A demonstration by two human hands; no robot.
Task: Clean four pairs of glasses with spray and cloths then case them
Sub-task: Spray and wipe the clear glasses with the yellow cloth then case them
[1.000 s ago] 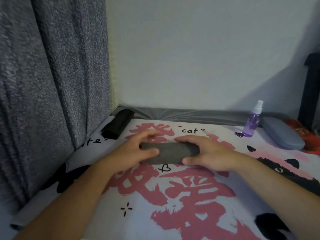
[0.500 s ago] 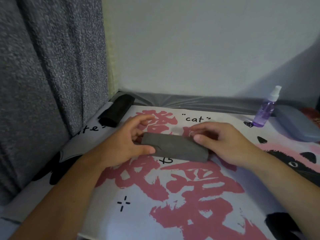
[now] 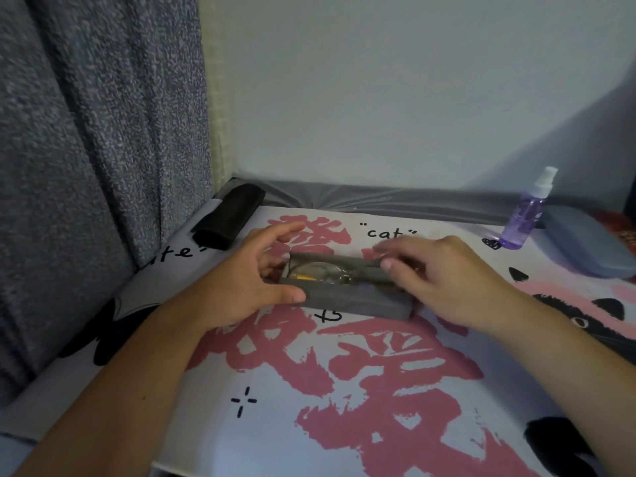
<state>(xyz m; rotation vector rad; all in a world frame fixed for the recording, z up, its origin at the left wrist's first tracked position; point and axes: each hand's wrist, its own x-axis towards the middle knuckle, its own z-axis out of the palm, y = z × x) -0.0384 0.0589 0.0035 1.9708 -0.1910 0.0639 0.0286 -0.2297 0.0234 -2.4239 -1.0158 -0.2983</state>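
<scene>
A dark grey glasses case (image 3: 358, 301) lies on the printed cloth in the middle, its lid lifted. Inside it I see a pair of glasses (image 3: 320, 273) with clear lenses. My left hand (image 3: 251, 280) grips the case's left end, thumb on its front wall. My right hand (image 3: 444, 277) pinches the lid's edge at the right end. A purple spray bottle (image 3: 526, 215) stands at the back right. Beside it lies a blue-grey case (image 3: 588, 242), closed. A black case (image 3: 229, 216) lies at the back left.
A grey speckled curtain (image 3: 86, 166) hangs along the left. A pale wall (image 3: 378, 98) closes the back. The cloth (image 3: 344, 390) has pink characters and black cat prints. Something red (image 3: 623, 228) sits at the far right edge.
The grey case was closed between both hands; now its lid is raised and the glasses inside show. The view has shifted slightly.
</scene>
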